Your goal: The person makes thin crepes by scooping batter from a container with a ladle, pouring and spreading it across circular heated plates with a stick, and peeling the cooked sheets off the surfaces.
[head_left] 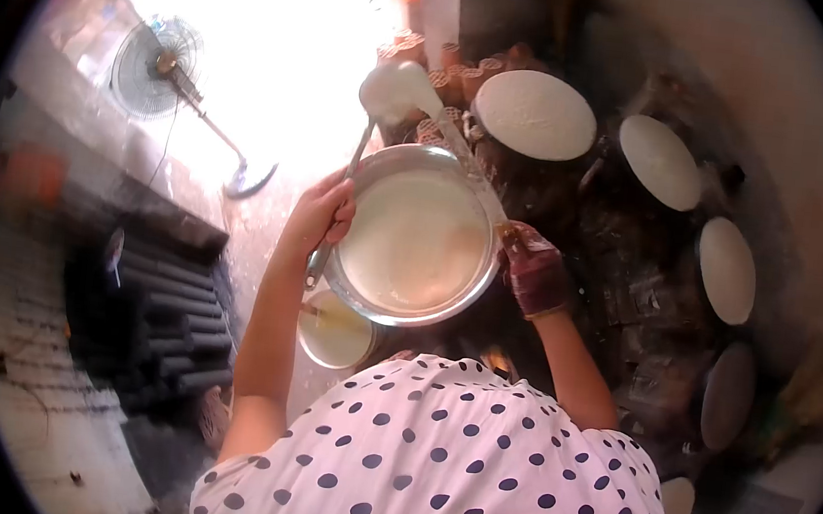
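A wide metal basin (418,238) of pale, creamy liquid lies in front of my body. My left hand (323,213) is wrapped round the long handle of a ladle (387,94), whose bowl is raised beyond the basin's far rim. At the basin's right side, my right hand (534,267), in a dark, wet-looking glove, grips the end of a long flat stick (470,164). The stick slants up to the left and its far end meets the ladle's bowl.
Several round white-topped pans (534,115) curve along the right side. A smaller bowl (337,331) sits below the basin. Dark cylinders (174,308) are stacked at left, a standing fan (158,64) is at upper left, and perforated clay-coloured cylinders (473,80) stand beyond the basin.
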The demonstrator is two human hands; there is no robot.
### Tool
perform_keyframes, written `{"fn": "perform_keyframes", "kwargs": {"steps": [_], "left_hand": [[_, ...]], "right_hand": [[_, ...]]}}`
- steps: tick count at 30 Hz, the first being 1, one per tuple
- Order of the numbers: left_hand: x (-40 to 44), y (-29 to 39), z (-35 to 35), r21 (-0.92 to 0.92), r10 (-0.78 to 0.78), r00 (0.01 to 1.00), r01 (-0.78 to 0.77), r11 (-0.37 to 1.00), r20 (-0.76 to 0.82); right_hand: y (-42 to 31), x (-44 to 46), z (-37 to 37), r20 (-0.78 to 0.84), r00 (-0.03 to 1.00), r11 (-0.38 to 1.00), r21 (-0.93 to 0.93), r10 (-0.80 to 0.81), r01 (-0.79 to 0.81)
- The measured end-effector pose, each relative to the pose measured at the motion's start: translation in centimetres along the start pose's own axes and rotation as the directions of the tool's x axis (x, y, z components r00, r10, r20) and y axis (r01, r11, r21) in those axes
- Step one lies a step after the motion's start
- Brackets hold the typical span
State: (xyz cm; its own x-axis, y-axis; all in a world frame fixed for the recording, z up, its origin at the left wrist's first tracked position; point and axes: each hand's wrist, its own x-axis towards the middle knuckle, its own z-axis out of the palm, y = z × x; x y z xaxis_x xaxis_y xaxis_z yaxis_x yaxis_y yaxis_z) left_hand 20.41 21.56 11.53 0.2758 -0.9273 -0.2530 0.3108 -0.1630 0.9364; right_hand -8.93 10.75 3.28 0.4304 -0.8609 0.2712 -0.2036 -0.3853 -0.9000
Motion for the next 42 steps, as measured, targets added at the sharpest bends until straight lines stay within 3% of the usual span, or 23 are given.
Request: {"fn": "perform_keyframes", "kwargs": {"steps": [3,5,7,9,11,13,14,15,17,19,20,22,25,27,28,29,30,31,33,36,38,41,42], "left_hand": [[4.1,-4.2,-0.4,-0.287,-0.294,0.922,0.361,0.887,0.25],[5.2,-6.0,2.8,-0.451,-0.388,0.864,0.499,0.74,0.319],[4.8,-8.2,6.5,-0.301,-0.301,0.889,0.408,0.862,0.345],[4.6,-11.6,9.6,0.146,-0.103,0.939,0.057,0.988,0.329],[4.9,-11.9,15.1,0.054,-0.305,0.838,0.316,0.947,0.453],[8.7,-13.6,22.0,-0.171,-0.528,0.597,0.744,0.646,0.604],[9.1,-13.4,25.9,-0.094,-0.576,0.557,0.763,0.64,0.599],[11.2,-8.9,19.8,-0.025,-0.608,0.493,0.789,0.614,0.622],[7.9,-13.0,28.2,0.202,-0.403,0.573,0.382,0.902,0.714],[5.3,-14.4,34.3,0.355,-0.422,0.5,0.227,0.907,0.756],[5.2,-15.8,37.3,0.367,-0.432,0.478,0.227,0.902,0.765],[6.8,-21.3,46.3,0.322,-0.699,0.158,0.802,0.503,0.698],[8.9,-25.3,59.6,0.327,-0.71,-0.302,0.939,-0.107,0.636],[7.8,-28.6,65.4,0.482,-0.676,-0.264,0.862,0.154,0.688],[6.3,-27.8,67.6,0.497,-0.683,-0.277,0.856,0.145,0.676],[4.0,-25.6,69.4,0.636,-0.701,-0.112,0.537,0.554,0.705],[2.3,-24.8,71.3,0.629,-0.63,0.016,0.043,0.777,0.777],[1.5,-25.7,73.2,0.637,-0.637,0.003,0.037,0.77,0.771],[0.1,-28.3,77.6,0.598,-0.599,-0.056,-0.032,0.801,0.799],[-2.6,-32.7,83.9,0.67,-0.658,-0.133,0.078,0.739,0.741],[-3.8,-35.5,86.4,0.703,-0.686,-0.157,0.116,0.702,0.71],[-3.9,-39.6,88.7,0.712,-0.691,-0.18,0.103,0.695,0.7],[-3.6,-40.6,89.4,0.685,-0.682,-0.14,-0.032,0.728,0.718]], "right_hand": [[4.5,-1.7,0.9,-0.014,0.921,0.718,-0.632,-0.388,0.293],[5.9,-4.5,0.5,0.045,0.993,0.504,-0.858,-0.112,0.096],[8.7,-9.2,-1.4,-0.118,0.986,0.705,-0.709,-0.115,-0.003],[7.2,-13.4,-5.3,-0.216,0.976,0.774,-0.617,0.007,-0.143],[8.5,-17.1,-7.4,-0.368,0.929,0.727,-0.631,0.029,-0.273],[9.5,-20.0,-10.0,-0.481,0.861,0.765,-0.49,0.162,-0.418],[10.1,-21.1,-11.1,-0.564,0.805,0.818,-0.367,0.183,-0.443],[5.7,-17.8,-3.9,-0.643,0.74,0.841,-0.278,0.196,-0.464],[5.6,-22.4,-10.7,-0.733,0.673,0.738,-0.399,0.101,-0.545],[5.1,-25.6,-14.2,-0.78,0.625,0.592,-0.493,0.023,-0.638],[5.4,-26.6,-15.5,-0.836,0.533,0.491,-0.412,0.132,-0.767],[7.5,-29.5,-18.7,-0.888,0.394,0.361,-0.296,0.238,-0.884],[13.2,-36.4,-18.8,-0.873,0.082,-0.056,-0.124,0.48,-0.991],[15.0,-44.9,-20.5,-0.962,0.17,0.115,-0.148,0.216,-0.982],[14.7,-47.9,-22.0,-0.975,0.187,0.164,-0.166,0.121,-0.972],[12.0,-49.3,-24.0,-0.949,0.3,0.021,-0.3,0.096,-0.954],[9.8,-49.7,-26.4,-0.906,0.413,-0.127,-0.422,0.087,-0.898],[8.8,-49.6,-28.8,-0.913,0.398,-0.131,-0.407,0.09,-0.904],[7.8,-48.8,-34.3,-0.978,0.206,-0.162,-0.199,-0.032,-0.967],[7.5,-45.4,-42.0,-0.98,0.168,-0.036,-0.165,-0.11,-0.986],[8.4,-43.8,-45.0,-0.99,-0.097,0.035,0.102,0.106,-0.994],[12.7,-45.2,-44.3,-0.978,-0.151,-0.007,0.152,0.141,-0.988],[12.6,-44.7,-43.7,-0.954,-0.225,0.01,0.232,0.196,-0.973]]}}
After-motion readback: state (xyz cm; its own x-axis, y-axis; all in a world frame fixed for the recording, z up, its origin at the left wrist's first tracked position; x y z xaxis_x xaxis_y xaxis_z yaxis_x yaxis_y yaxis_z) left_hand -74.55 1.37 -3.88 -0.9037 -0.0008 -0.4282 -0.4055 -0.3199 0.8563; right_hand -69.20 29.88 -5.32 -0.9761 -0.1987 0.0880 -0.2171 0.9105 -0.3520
